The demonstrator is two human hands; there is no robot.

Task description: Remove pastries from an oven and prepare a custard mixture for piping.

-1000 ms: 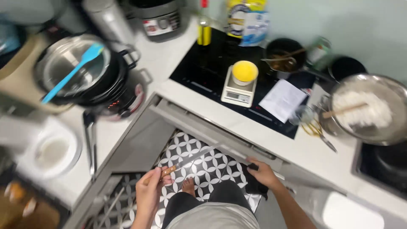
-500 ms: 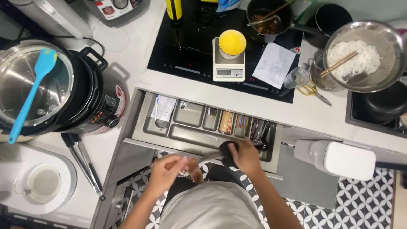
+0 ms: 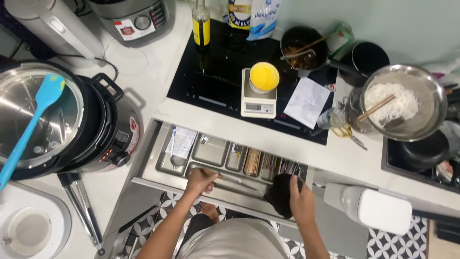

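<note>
An open steel cutlery drawer point(image 3: 148, 180) sits under the counter, with several compartments of utensils. My left hand point(image 3: 199, 181) reaches into its long front compartment, fingers closed around a long thin utensil point(image 3: 237, 180) lying there. My right hand point(image 3: 302, 201) is at the drawer's front right corner and grips a dark rounded object point(image 3: 279, 194); what it is I cannot tell. Wooden and metal cutlery point(image 3: 261, 163) fills the back compartments.
On the black hob point(image 3: 215, 62) stand a scale with a yellow cup point(image 3: 263, 76), an oil bottle point(image 3: 201, 21) and a small pot point(image 3: 302, 48). A pan of white noodles point(image 3: 400, 103) is right. A pressure cooker with a blue spatula point(image 3: 43, 100) is left. Tongs point(image 3: 81, 206) lie nearby.
The drawer stands open now, after being shut a second ago. My left hand has moved from in front of my body into the front compartment. My right hand stays on the dark object.
</note>
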